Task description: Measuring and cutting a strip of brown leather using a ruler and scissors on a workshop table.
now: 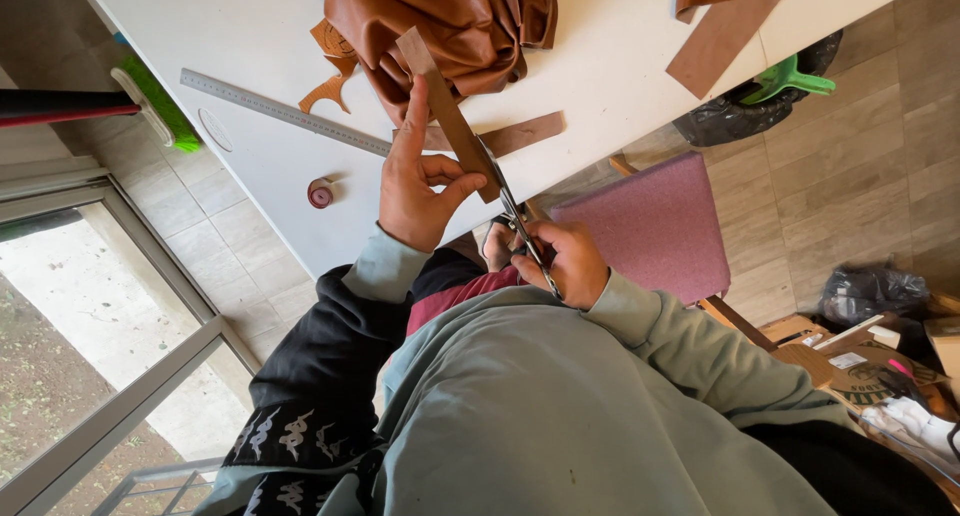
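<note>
My left hand grips a long brown leather strip near its lower end: thumb and bent fingers pinch it, index finger points straight up along the strip's edge. Strip runs at a slant, upper end lying over the big heap of brown leather at the table's far side, lower end w/ my hand, out past the table edge.

My right hand is closed round the handles of the scissors. Blades point up at the strip's lower end, touching it just beside my left thumb. Can't tell if blades are apart or together, too thin to see.

On the white table: long steel ruler lying diagonal, left of my left hand; small roll of tape near the table edge; a leather scrap btw ruler and heap; a flat leather piece under the strip; another leather panel at the far right corner.

Below the table edge, a chair w/ a pink seat just beside my right hand. Cardboard box w/ bits in it on the floor at right. Broom w/ green bristles at left.
</note>
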